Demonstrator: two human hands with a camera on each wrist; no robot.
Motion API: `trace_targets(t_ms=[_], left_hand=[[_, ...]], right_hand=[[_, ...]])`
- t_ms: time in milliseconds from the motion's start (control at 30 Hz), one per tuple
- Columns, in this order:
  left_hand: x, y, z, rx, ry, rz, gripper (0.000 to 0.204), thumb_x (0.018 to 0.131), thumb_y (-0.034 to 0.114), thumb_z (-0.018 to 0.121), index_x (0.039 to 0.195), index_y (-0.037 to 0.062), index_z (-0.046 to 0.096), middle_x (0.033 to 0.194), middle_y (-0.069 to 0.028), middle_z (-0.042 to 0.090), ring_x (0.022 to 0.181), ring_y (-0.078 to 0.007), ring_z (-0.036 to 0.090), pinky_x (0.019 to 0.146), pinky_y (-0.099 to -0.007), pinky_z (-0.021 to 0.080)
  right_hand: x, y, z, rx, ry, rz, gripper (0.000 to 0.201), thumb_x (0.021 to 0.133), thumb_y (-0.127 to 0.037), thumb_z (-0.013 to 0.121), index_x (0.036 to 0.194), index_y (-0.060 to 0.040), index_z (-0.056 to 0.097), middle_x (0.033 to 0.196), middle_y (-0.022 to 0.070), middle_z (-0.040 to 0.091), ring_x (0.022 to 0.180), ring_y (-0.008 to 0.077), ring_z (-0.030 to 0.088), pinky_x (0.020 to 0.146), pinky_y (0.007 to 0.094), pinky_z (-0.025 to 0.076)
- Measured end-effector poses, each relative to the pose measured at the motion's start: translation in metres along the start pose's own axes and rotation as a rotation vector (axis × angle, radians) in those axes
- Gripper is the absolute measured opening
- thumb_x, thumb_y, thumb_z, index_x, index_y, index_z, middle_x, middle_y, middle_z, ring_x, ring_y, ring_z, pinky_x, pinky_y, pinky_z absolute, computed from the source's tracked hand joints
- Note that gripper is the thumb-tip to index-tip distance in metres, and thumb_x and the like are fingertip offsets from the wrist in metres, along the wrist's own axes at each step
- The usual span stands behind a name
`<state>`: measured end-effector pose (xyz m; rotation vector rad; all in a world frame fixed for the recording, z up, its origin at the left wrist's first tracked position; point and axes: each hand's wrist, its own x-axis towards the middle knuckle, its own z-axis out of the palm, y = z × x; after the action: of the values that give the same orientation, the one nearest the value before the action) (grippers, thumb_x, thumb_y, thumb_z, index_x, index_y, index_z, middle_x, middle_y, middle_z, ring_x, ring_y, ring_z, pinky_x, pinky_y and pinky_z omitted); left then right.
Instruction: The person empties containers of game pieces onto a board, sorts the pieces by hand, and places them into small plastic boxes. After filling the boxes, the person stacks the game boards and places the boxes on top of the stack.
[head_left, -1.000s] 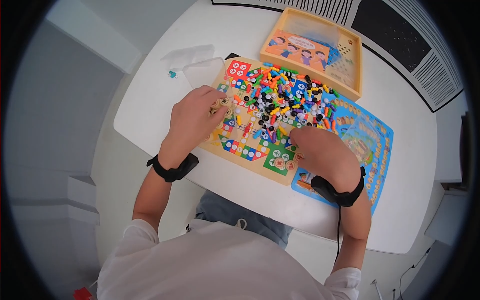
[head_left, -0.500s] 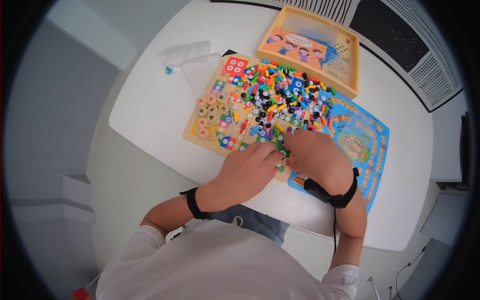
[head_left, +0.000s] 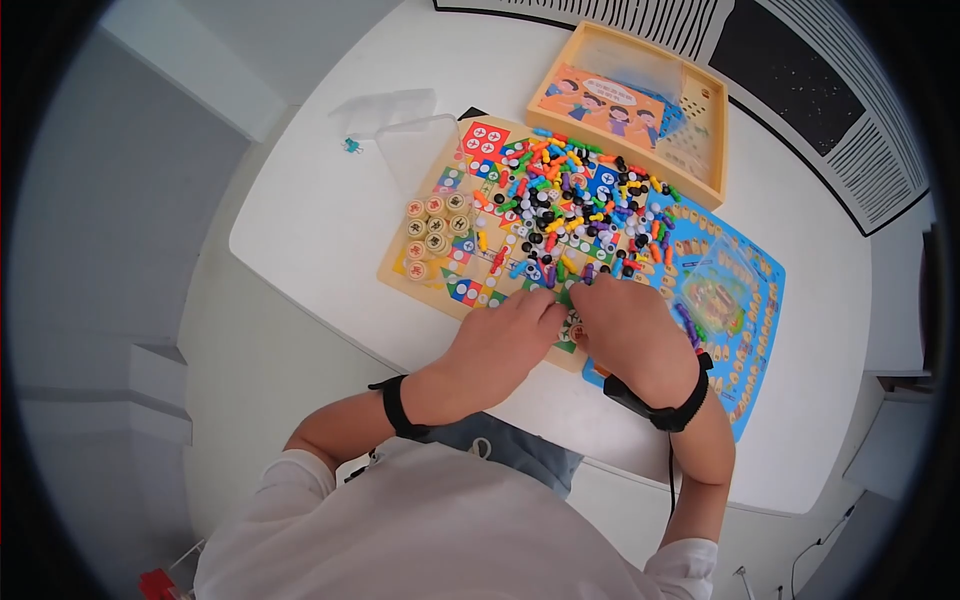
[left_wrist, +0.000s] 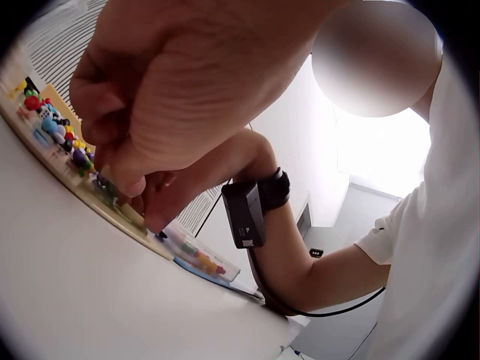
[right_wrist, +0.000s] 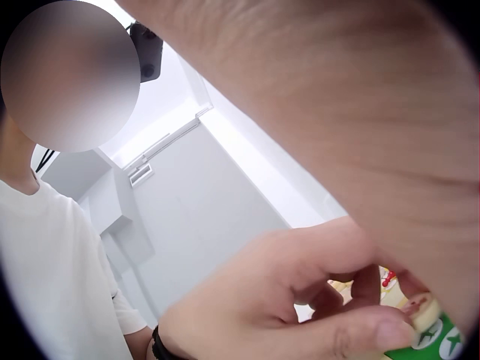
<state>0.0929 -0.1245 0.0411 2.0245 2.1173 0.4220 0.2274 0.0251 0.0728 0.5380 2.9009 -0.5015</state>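
My left hand (head_left: 490, 340) and right hand (head_left: 635, 330) meet over the green corner of a wooden flying-chess board (head_left: 393, 278). Their fingertips are close together, with fingers bent. Between them, in the right wrist view, a round wooden Chinese chess piece (right_wrist: 424, 313) with a red character sits right at my left thumb tip and a right fingertip. I cannot tell which hand pinches it. The left wrist view shows curled fingers of both hands near the board's edge. Farther left on the board, several stacked Chinese chess pieces (head_left: 436, 243) stand in rows.
Many coloured pegs (head_left: 545, 220) lie heaped across the board. A blue game board (head_left: 765, 300) is at the right, with purple pieces (head_left: 686, 320) beside my right hand. Behind stands a wooden box (head_left: 640, 160) holding an orange booklet (head_left: 600, 105). A clear plastic box (head_left: 405, 160) and teal clip (head_left: 352, 146) are at the left.
My left hand has left the stacked Chinese chess pieces, uncovering them, and moved right to the green corner beside my right hand. My right hand has shifted slightly toward it.
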Motion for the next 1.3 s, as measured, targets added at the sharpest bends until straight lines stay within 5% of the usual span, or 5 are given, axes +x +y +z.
trace_targets(t_ms=[67,200,433,1200,1300], left_hand=[[-0.002,-0.013,-0.012,-0.053,-0.015,-0.044,0.023,0.097,0.014,0.067,0.119,0.0103,0.068,0.114,-0.0043,0.064,0.103,-0.0255,0.068,0.074,-0.0397,0.058],[0.003,-0.067,-0.051,0.019,0.266,-0.263,0.021,0.097,0.017,0.071,0.117,0.0099,0.069,0.115,-0.0066,0.07,0.097,-0.0295,0.071,0.08,-0.0401,0.058],[0.006,-0.111,-0.064,0.032,0.228,-0.39,0.02,0.099,0.016,0.07,0.118,0.0086,0.071,0.117,-0.0055,0.07,0.093,-0.0281,0.072,0.079,-0.0383,0.057],[-0.002,-0.106,-0.061,0.117,0.185,-0.327,0.02,0.102,0.013,0.065,0.12,0.0156,0.074,0.118,-0.002,0.069,0.091,-0.0271,0.072,0.077,-0.0393,0.057],[-0.002,-0.107,-0.063,0.139,0.175,-0.327,0.02,0.102,0.01,0.064,0.117,0.0167,0.075,0.118,-0.0012,0.067,0.09,-0.0261,0.072,0.074,-0.0397,0.058]], right_hand=[[0.001,0.001,0.001,-0.013,-0.025,-0.014,0.015,0.089,-0.015,0.072,0.096,-0.0024,0.067,0.085,0.0187,0.069,0.086,0.0385,0.071,0.074,0.0485,0.057],[-0.003,0.0,0.006,0.018,0.061,-0.064,0.013,0.091,-0.014,0.07,0.094,-0.0021,0.066,0.082,0.0185,0.068,0.085,0.039,0.071,0.074,0.0484,0.057],[-0.003,-0.001,0.008,0.018,0.04,-0.056,0.018,0.09,-0.013,0.071,0.103,-0.0015,0.066,0.089,0.0187,0.069,0.09,0.0387,0.071,0.075,0.0482,0.057],[0.002,-0.008,0.01,-0.101,0.011,-0.119,0.027,0.088,-0.006,0.068,0.115,-0.0024,0.067,0.09,0.0158,0.069,0.083,0.0354,0.073,0.069,0.0443,0.058],[0.002,-0.011,0.006,-0.09,0.033,-0.117,0.015,0.083,0.001,0.068,0.098,-0.002,0.066,0.091,0.0152,0.071,0.085,0.0328,0.076,0.069,0.0417,0.06]])
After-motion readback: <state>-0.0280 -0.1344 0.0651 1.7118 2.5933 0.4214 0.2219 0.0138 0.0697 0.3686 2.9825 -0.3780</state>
